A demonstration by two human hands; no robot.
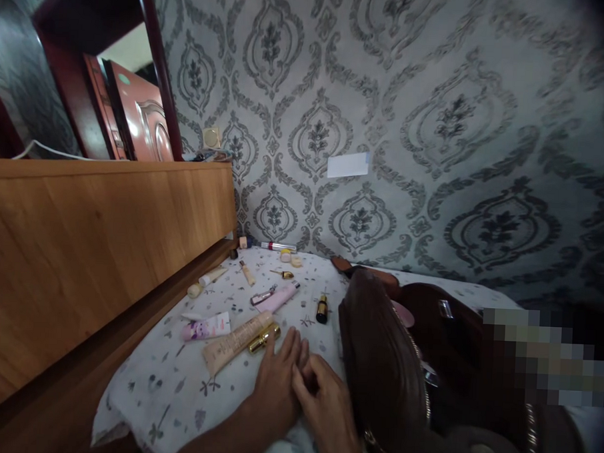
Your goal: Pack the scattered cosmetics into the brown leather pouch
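Note:
My left hand point(278, 379) lies flat on the patterned white sheet point(175, 381), fingers stretched out and together, just right of a beige tube with a gold cap point(239, 340). My right hand point(324, 401) rests over its knuckles, fingers curled down onto the left hand's fingers; nothing shows in it. A dark brown leather handbag point(376, 363) stands open right beside both hands.
Cosmetics lie scattered on the sheet: a pink tube point(206, 328), a pink bottle point(279, 296), a small dark bottle with gold cap point(322, 309), several small tubes and jars near the wall. A wooden headboard point(80, 257) runs along the left. Patterned wallpaper point(386, 123) behind.

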